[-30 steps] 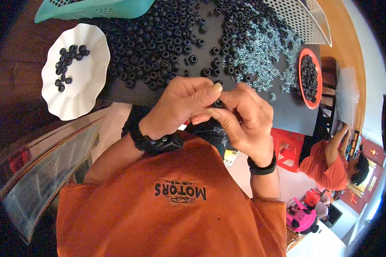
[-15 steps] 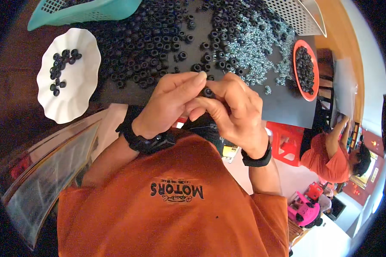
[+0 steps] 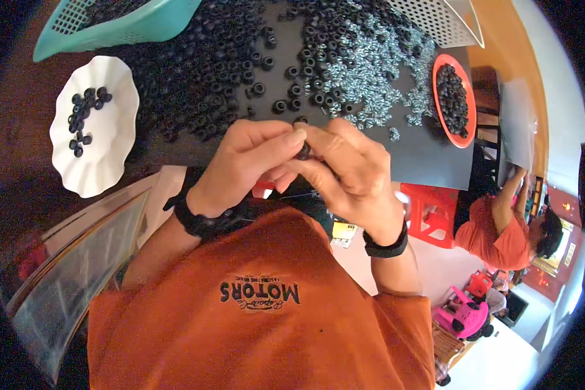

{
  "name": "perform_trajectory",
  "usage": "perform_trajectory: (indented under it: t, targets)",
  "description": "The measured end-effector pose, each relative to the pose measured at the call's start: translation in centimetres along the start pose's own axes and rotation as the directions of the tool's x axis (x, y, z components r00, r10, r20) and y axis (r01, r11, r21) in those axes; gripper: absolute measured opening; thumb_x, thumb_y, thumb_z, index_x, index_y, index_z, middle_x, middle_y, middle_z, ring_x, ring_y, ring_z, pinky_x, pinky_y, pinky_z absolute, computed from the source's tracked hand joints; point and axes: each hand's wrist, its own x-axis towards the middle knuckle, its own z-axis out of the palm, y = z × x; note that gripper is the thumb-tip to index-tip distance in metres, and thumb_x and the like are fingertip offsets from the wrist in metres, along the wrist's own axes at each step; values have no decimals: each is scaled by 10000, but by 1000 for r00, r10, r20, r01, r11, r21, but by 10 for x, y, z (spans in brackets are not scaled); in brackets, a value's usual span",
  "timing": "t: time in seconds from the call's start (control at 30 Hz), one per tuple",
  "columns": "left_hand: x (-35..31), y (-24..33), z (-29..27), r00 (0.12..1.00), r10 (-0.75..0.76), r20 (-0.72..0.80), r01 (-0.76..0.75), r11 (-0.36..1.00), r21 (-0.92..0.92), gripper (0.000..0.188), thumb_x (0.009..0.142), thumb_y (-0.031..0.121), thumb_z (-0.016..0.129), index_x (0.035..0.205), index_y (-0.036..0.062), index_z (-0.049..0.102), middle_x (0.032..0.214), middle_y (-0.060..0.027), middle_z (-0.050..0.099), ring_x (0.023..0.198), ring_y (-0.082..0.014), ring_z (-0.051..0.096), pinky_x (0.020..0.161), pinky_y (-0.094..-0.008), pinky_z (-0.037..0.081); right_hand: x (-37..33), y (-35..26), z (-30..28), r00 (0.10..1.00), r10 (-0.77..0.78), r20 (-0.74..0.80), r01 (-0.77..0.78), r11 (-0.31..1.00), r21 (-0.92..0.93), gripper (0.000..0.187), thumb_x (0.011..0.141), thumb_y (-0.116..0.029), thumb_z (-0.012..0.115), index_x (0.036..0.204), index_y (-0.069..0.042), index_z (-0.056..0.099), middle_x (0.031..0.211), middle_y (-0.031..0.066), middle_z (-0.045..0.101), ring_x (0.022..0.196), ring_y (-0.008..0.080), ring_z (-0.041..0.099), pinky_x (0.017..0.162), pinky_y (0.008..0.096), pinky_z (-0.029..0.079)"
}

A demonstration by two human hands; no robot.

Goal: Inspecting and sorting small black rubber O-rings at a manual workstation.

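A small black round piece (image 3: 303,153) is pinched in front of me, above the table's near edge. My right hand (image 3: 357,170) grips it between thumb and bent index finger. My left hand (image 3: 244,162) is closed against it, its thumb tip meeting the right index finger; its other fingertips are partly hidden underneath. Just beyond my hands lies a wide heap of similar black hollow pieces (image 3: 201,71). To its right spreads a pile of small silvery, spring-like metal pieces (image 3: 364,81).
On the left, a white wavy-edged plate (image 3: 114,159) holds several black pieces. A teal basket (image 3: 120,36) stands behind it. At right are an orange-red plate (image 3: 471,110) of black pieces, a white perforated basket (image 3: 445,26) and a red stool (image 3: 426,218). Another person (image 3: 494,227) is farther right.
My hands have drawn closer together around the black piece, the right fingers closing over it. The view has shifted slightly, so the table things sit a little more to the left.
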Motion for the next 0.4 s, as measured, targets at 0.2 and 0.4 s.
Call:
perform_trajectory:
  t: [0.2,0.4]
  targets:
    - [0,2,-1,996,-90,12,85,969,230,384,962,277,452,630,88,490,544,30,468,459,-27,377,424,-189,275,-2,-3,-3,1000,30,8,-30,999,33,230,701,-59,723,907,8,648,649,85,527,504,204,520,474,299,428]
    - [1,5,5,996,-85,-9,85,964,254,396,955,294,463,618,87,493,554,19,493,463,-20,376,418,-187,273,-6,1,-5,1000,26,-18,-25,998,63,207,701,-63,722,882,1,644,634,86,531,494,212,527,461,301,421]
